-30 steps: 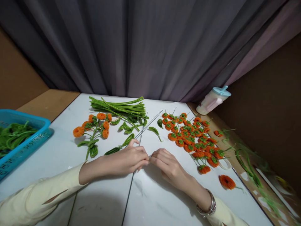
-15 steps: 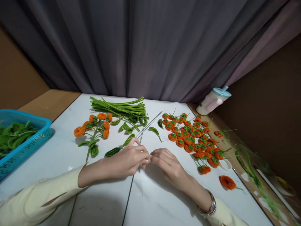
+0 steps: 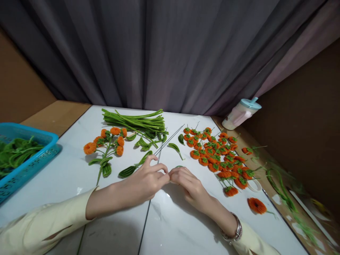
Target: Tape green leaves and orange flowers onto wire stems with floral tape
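My left hand and my right hand meet fingertip to fingertip over the middle of the white table. Both are closed in a pinch, and my fingers cover most of what is between them. A thin green fuzzy piece, like pipe cleaner, peeks out above my right fingers. Left of my hands lie green fuzzy leaves and a finished stem with orange pipe-cleaner flowers. Just beyond my hands are thin dark wires and a loose curved leaf. Many small orange flower heads spread out on the right.
A bundle of green pipe cleaners lies at the back. At the left edge stands a blue basket holding green leaves. A lidded cup stands back right. One orange flower and a white ring lie near the right edge.
My left fingers have shifted slightly, with the wrist a little lower and the fingers more stretched toward my right hand. A bit of green now shows above my right fingers.
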`<state>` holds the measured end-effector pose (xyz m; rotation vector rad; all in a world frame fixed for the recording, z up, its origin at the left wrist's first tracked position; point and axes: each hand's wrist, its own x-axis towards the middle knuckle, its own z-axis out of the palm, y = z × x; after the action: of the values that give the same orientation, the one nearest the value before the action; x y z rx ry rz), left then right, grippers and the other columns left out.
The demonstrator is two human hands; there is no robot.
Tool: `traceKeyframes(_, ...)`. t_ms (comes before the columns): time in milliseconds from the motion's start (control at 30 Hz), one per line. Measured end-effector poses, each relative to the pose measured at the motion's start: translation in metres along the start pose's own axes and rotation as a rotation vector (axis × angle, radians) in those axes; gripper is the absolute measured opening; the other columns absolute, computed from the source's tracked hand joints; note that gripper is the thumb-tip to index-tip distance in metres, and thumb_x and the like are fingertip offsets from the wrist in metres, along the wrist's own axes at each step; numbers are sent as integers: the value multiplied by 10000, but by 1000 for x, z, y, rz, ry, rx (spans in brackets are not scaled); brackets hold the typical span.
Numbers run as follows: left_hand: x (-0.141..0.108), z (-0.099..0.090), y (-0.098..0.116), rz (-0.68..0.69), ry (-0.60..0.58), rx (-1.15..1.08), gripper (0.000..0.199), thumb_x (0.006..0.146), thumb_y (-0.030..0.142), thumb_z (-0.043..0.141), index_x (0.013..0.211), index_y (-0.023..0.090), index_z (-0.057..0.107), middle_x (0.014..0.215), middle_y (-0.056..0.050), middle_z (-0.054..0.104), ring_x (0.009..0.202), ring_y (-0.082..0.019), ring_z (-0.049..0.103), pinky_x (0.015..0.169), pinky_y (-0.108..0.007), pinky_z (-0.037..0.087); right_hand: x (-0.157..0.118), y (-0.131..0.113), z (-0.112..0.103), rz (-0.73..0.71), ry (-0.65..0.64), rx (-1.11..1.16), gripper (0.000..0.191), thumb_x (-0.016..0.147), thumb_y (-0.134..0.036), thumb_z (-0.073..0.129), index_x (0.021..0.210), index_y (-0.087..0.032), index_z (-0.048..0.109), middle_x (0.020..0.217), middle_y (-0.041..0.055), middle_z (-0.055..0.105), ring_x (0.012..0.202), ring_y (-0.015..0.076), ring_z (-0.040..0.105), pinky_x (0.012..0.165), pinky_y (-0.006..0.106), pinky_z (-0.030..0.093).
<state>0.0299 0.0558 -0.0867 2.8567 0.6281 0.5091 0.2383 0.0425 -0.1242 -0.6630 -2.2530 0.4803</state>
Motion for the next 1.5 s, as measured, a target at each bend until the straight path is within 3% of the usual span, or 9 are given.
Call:
traceKeyframes(167,5,-7,-2,-116,-76,-240,225,765,-28,397,764,149,536,800,-66,659,850,-195,577,943,-421,275,3,-5,-2,-51,-2,-71,366,819,58,292,981,-169,528,848,90,623,909,205,565,739,364,475)
traceKeyframes(267,10,-10,-4,-286,-225,-655,253,904,139,382,716,167,547,724,-37,681,774,-172,591,928,-383,331,4,-8,-3,-107,7,-109,337,819,45,303,951,-162,535,800,88,623,893,207,579,731,360,466)
traceKeyframes(400,12,-8,-7,-450,-392,-1247,245,930,282,383,785,169,545,577,-15,647,715,-173,624,788,-310,450,3,-10,-4,-117,11,-95,300,800,27,318,908,-171,517,756,70,619,852,200,595,740,366,453)
traceKeyframes(600,11,-10,-7,-520,-271,-925,156,874,336,550,922,187,542,674,8,700,762,-164,595,822,-301,394,2,-4,-7,-13,-22,-43,250,801,6,341,876,-192,473,791,60,604,862,193,585,758,364,446)
traceKeyframes(733,9,-7,-5,-376,-193,-524,124,920,250,473,844,190,551,737,-6,673,852,-192,545,863,-341,344,1,-1,-6,14,-70,-41,260,807,14,348,896,-199,469,827,59,619,890,195,583,788,368,438)
traceKeyframes(900,7,-9,2,-190,-144,-259,248,951,152,338,812,160,543,730,-31,620,672,-159,518,912,-389,328,1,-2,-5,1,-66,-69,278,783,26,359,908,-194,473,840,68,626,885,197,588,785,369,437)
traceKeyframes(1000,8,-13,0,-241,-217,-403,239,947,161,355,795,168,541,737,-26,653,675,-153,540,915,-382,345,1,-3,-4,-54,-54,-102,307,754,39,363,923,-190,477,822,63,629,872,197,594,778,371,434)
traceKeyframes(1267,9,1,-10,-487,-366,-1437,208,901,329,500,767,171,507,611,-37,688,720,-180,652,752,-314,476,3,-10,-2,-143,14,-234,280,744,20,354,873,-183,496,681,24,581,803,185,614,778,374,420)
traceKeyframes(1500,9,-3,-12,-478,-378,-1537,295,901,417,514,768,157,552,609,-56,699,735,-196,661,834,-357,456,4,-8,-6,-187,-37,-341,243,820,22,355,897,-172,480,714,39,595,923,203,615,834,376,429)
